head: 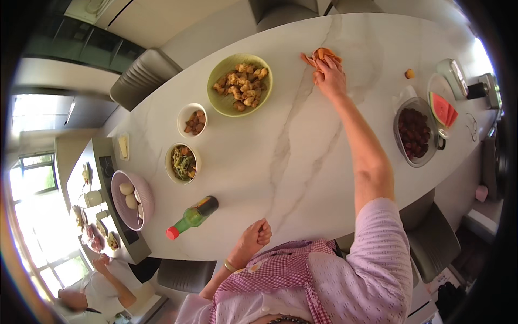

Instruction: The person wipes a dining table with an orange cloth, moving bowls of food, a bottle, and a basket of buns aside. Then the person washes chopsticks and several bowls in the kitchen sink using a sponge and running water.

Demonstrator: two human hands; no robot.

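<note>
My right arm stretches across the marbled table (243, 162), and my right hand (332, 79) presses a bunched orange cloth (325, 53) onto its far part. Part of the cloth is hidden under my fingers. Close to the near edge, my left hand (257, 235) is curled into a loose fist with nothing visible in it. A green glass bottle with a red cap (194, 216) lies or stands left of that hand; the fisheye view does not settle which. Left of the cloth is a light green bowl (214, 97) of browned, chunky food.
Two small white bowls (179, 121) of food and a lilac basket (146, 198) with pale round items occupy the left side. On the right are a container of dark red fruit (413, 133), watermelon slices (444, 108) and glasses (472, 126). Another person (109, 287) is at the counter, lower left.
</note>
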